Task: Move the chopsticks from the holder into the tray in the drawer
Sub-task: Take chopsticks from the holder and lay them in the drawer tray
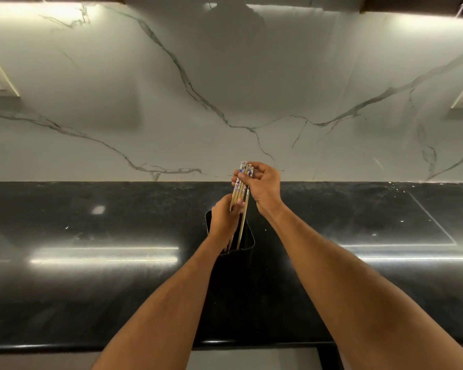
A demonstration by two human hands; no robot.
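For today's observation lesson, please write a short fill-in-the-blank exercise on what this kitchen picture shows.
1. Both hands hold a bundle of ______ above the counter.
2. The right hand grips the patterned tops, and the left hand grips the bundle ______ down.
3. The holder standing on the countertop is ______ in colour.
4. The wall behind is pale ______ with grey veins.

Missing words: chopsticks; lower; black; marble

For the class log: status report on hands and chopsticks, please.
Both hands, right hand, left hand, gripping wooden chopsticks with blue-and-white patterned tops. Tips above black rectangular holder. Drawer tray unseen. No obstruction.
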